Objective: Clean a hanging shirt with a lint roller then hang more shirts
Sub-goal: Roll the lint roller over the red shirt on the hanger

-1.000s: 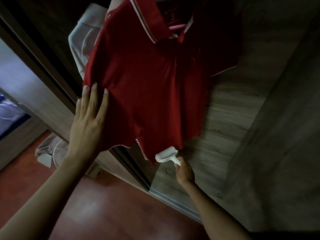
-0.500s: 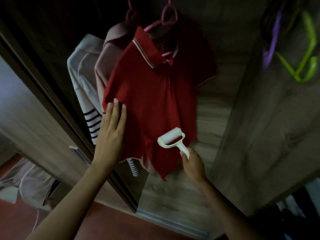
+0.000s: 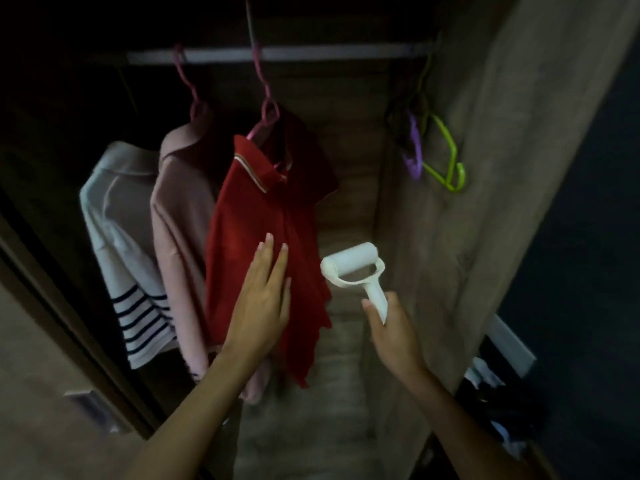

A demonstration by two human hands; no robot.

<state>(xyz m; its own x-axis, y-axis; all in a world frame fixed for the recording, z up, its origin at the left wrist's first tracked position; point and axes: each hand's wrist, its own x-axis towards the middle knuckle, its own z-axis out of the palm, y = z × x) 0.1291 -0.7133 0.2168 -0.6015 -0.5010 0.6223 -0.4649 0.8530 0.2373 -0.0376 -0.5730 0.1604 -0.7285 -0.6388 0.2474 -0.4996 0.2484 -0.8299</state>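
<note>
A red polo shirt hangs on a pink hanger from the wardrobe rail. My left hand lies flat against the shirt's lower front, fingers straight and together. My right hand grips the handle of a white lint roller, which is held just right of the shirt, off the fabric, with its roll pointing up and left.
A pink shirt and a white shirt with navy stripes hang left of the red one. Purple and green empty hangers hang at the right end of the rail. The wooden wardrobe side wall stands close on the right. Loose clothes lie low at the right.
The view has tilted up, showing the rail and hangers. The lint roller has come off the shirt's hem to its right side. My left hand has shifted from the shirt's left edge toward its middle.
</note>
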